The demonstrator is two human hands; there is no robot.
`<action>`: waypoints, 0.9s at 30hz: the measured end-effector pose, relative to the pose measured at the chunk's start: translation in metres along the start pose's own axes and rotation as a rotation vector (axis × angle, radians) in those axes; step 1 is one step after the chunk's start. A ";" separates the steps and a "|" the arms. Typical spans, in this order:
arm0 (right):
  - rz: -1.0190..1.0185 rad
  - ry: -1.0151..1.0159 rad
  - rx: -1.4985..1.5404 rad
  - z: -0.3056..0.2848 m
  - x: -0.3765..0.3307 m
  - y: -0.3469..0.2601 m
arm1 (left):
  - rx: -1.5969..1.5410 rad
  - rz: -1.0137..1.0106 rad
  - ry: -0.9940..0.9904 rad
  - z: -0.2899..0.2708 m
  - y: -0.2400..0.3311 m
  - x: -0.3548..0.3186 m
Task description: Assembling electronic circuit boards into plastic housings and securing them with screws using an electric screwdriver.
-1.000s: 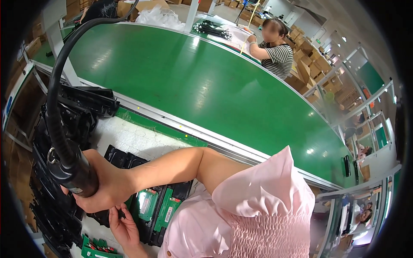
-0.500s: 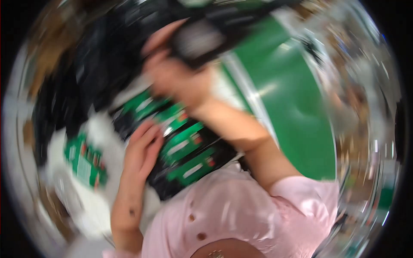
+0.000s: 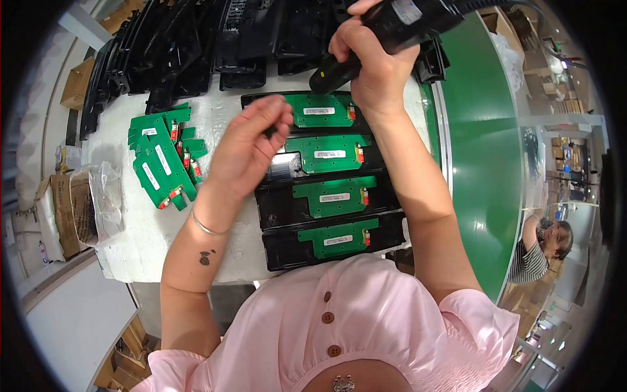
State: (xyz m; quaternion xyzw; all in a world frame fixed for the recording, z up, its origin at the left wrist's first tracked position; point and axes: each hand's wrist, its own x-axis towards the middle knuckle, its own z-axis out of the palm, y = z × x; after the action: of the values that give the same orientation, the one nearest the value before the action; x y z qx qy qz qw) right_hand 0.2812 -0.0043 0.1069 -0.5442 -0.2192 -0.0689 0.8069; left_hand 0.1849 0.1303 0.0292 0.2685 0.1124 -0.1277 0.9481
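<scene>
The left grip [image 3: 251, 144] hides part of the farthest black panel [image 3: 249, 100]; the dark bit [image 3: 269, 130] by its fingers is too small to identify. The right grip [image 3: 381, 68] partly covers the black tool [image 3: 395, 29]. The picture's edge cuts the far black housings [image 3: 251, 42].

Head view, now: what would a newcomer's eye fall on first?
Probably the four green circuit boards on black panels, lined up in a column at the picture's centre. Just above them, the right hand grips a thick black cylindrical tool, with the left hand near the column's upper left. Farther left, loose green boards overlap on a white surface.
</scene>
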 end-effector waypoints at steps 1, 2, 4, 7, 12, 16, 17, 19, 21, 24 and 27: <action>-0.005 -0.022 -0.016 0.000 0.001 0.001 | -0.009 0.053 0.034 -0.002 0.005 0.002; -0.009 -0.043 -0.032 0.001 0.001 0.001 | -0.019 0.106 0.069 -0.004 0.008 0.002; 0.001 -0.031 0.002 0.003 0.003 0.001 | -0.040 0.110 0.077 -0.011 0.012 0.007; -0.001 -0.063 -0.073 0.003 0.008 0.001 | -0.141 0.088 -0.003 -0.020 0.013 0.011; 0.089 -0.104 -0.089 0.006 0.012 0.000 | -0.066 0.116 0.115 -0.017 0.010 0.012; 0.077 -0.152 -0.130 0.009 0.015 0.007 | -0.066 0.131 0.119 -0.018 0.010 0.012; 0.065 -0.177 -0.150 0.010 0.016 0.009 | -0.039 0.134 0.139 -0.017 0.011 0.011; 0.054 -0.198 -0.197 0.013 0.017 0.011 | -0.013 0.137 0.158 -0.017 0.013 0.010; 0.014 -0.255 -0.253 0.010 0.021 0.013 | 0.024 0.159 0.170 -0.014 0.015 0.010; -0.067 -0.262 -0.417 0.003 0.015 0.014 | -0.002 0.173 0.095 -0.009 0.013 0.006; -0.421 -0.216 -0.621 -0.011 0.013 0.031 | -0.051 0.147 0.095 -0.020 0.009 0.011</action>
State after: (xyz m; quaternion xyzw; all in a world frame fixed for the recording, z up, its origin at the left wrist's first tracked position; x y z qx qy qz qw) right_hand 0.3069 -0.0006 0.0826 -0.7097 -0.3784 -0.2382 0.5444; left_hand 0.1954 0.1461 0.0140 0.2576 0.1404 -0.0422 0.9551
